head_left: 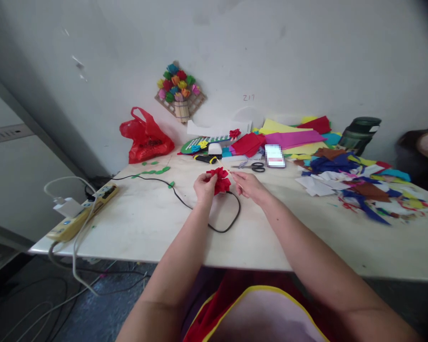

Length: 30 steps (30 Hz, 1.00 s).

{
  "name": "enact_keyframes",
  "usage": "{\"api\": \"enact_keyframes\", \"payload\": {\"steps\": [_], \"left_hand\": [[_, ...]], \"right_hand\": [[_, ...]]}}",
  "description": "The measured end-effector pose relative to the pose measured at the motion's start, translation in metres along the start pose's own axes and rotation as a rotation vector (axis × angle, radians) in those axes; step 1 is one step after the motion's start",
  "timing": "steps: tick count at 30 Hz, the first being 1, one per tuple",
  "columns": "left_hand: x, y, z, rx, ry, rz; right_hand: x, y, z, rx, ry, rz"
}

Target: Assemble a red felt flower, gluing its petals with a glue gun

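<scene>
We see both hands raised just over the middle of the table [146,228], a little back from its near edge. Left hand [204,186] is closed around a red paper flower [220,180], fingers curled at its left side. Right hand [249,184] pinches a thin pale stick [224,167] that slants up toward the far edge, touching the flower's right side. A black cable [185,203] loops on the tabletop beneath the hands. Scissors [254,166] lie near the far edge, just beyond the right hand. Paper scraps [356,185] cover the right end. A red plastic bag [145,135] sits at the far left corner; a power strip [82,213] lies along the left edge
</scene>
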State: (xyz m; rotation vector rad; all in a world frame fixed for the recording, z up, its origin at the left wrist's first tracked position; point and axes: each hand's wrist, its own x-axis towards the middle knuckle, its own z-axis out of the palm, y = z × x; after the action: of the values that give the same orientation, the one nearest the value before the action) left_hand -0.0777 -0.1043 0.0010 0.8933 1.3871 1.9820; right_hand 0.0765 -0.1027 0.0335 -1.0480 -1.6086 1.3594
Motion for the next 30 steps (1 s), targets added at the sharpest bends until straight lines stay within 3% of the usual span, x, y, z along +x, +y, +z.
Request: {"api": "enact_keyframes", "payload": {"steps": [20, 30], "left_hand": [[-0.01, 0.005, 0.0, 0.056, -0.02, 0.02], [-0.009, -0.003, -0.002, 0.1, -0.097, 0.114]], "right_hand": [[0.0, 0.003, -0.002, -0.025, -0.049, -0.009], [-0.007, -0.001, -0.004, 0.038, -0.046, 0.004]]}}
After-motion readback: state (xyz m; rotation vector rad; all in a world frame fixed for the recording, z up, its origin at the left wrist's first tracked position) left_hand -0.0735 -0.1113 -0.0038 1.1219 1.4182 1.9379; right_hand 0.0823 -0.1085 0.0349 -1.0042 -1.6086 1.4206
